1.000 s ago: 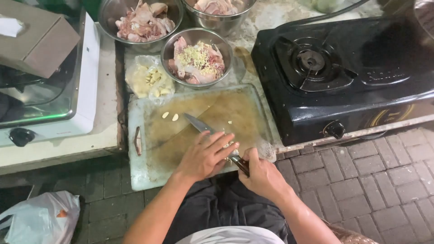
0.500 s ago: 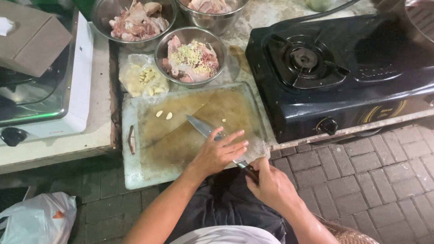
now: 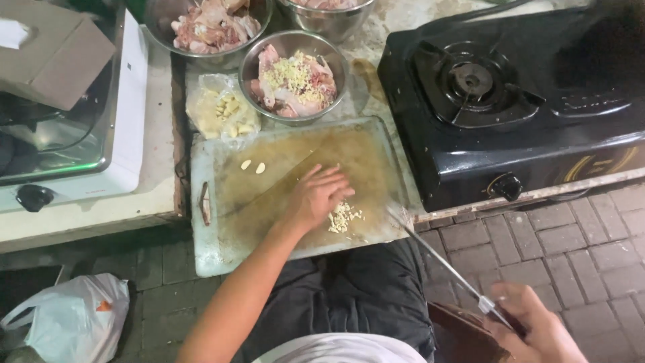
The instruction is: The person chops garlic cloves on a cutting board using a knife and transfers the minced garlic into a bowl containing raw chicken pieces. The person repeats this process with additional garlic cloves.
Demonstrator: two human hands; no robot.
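Fingers of the left hand (image 3: 314, 196) lie spread and flat on the cutting board (image 3: 222, 249), touching the pile of minced garlic (image 3: 344, 217) near the board's right edge. That garlic is pale, finely chopped, likely damp and sticky; it would be best pinched or scooped. Right hand (image 3: 537, 329), near right, is closed on a knife (image 3: 437, 255) by its handle, blade pointing toward the board, apparently clear of it. Two whole cloves (image 3: 253, 166) lie farther left.
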